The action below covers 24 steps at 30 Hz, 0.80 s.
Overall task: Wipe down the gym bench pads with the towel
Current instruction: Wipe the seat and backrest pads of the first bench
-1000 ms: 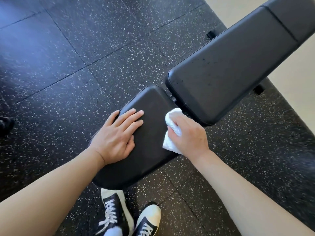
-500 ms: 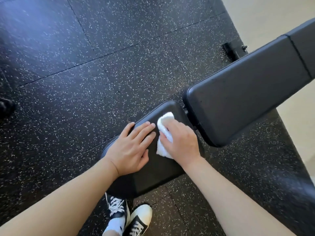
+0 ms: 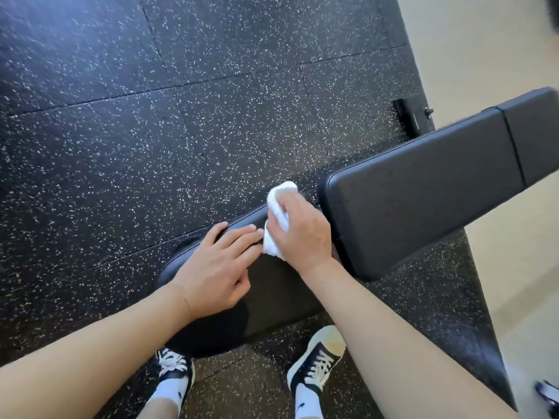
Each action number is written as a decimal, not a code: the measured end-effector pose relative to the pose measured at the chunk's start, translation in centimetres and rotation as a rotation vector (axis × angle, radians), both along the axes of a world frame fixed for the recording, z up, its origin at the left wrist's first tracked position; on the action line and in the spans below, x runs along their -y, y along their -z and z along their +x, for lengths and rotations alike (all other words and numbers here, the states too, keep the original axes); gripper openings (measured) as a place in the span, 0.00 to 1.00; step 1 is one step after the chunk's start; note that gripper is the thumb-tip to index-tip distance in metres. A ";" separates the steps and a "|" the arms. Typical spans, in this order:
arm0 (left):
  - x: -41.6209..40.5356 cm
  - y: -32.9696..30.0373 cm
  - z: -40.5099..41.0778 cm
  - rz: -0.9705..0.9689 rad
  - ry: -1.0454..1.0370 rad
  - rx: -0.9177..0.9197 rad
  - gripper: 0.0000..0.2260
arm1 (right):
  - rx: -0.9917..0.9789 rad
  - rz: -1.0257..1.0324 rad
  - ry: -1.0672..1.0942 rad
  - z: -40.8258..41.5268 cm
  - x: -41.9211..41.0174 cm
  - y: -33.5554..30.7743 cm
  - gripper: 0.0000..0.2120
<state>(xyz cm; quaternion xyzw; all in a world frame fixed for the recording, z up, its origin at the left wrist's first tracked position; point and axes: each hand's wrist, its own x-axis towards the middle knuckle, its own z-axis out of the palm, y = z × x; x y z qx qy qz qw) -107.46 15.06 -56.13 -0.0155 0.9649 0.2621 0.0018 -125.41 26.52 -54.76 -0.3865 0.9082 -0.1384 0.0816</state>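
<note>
A: Head view, looking down. Right hand [image 3: 298,234] clenched round the towel [image 3: 279,217], pressing it onto the far end of the seat pad [image 3: 272,294], just beside the gap to the back pad [image 3: 423,207].

B: Left hand [image 3: 216,267]?

A: Released, holding nothing. Lying flat on the seat pad, fingers [image 3: 242,237] spread and touching the towel's near edge.

B: Towel bunched or flat?

A: Bunched. Part sticking out past the knuckles and over the pad's far edge, part tucked under the palm. Hard to tell how much cloth actually meets the vinyl.

B: Progress?

A: Probably mid-wipe on the seat pad. Back pad likely yet to do, though impossible to confirm from here.

B: Risks?

A: Several. Could snag the loose end in the gap between the pads, or on whatever hardware sits below it, hidden from here. Could also run into the left fingers, being right against them. Might leave a strip unwiped under the left palm unless shifted. And with the towel so wadded, may just skim in a narrow band and miss the pad's edges.

B: Footing?

A: Shoes [image 3: 316,362] planted on the floor [image 3: 151,146] either side of the seat's near end. Leaning well over; a slip of the left palm on slick vinyl could tip the balance.
</note>
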 end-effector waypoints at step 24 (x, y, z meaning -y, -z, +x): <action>-9.7 -0.3 -15.5 -0.106 -0.696 0.172 0.21 | 0.134 -0.134 -0.097 -15.0 -10.4 -5.2 0.11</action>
